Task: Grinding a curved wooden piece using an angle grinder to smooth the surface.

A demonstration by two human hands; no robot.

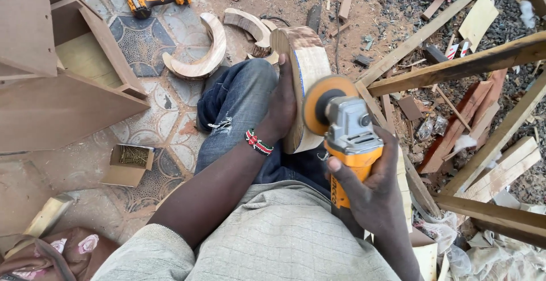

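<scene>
Curved wood block [304,68]: upright on the knee, sanding disc [325,103] against its face.
Left hand [281,107]: pressed flat, bracing block.
Right hand [372,193]: wrapped around orange grinder [350,144].
Risk: disc snagging could kick toward nearby bracing fingers.

Soft, even daylight covers my work, bright enough to show the grain without harsh glare. Shadows are faint and short, pooling just under my left hand [281,107] and beneath the boards at far left. The picture is sharp at centre; straight timbers at right bow slightly toward the edges.
</scene>
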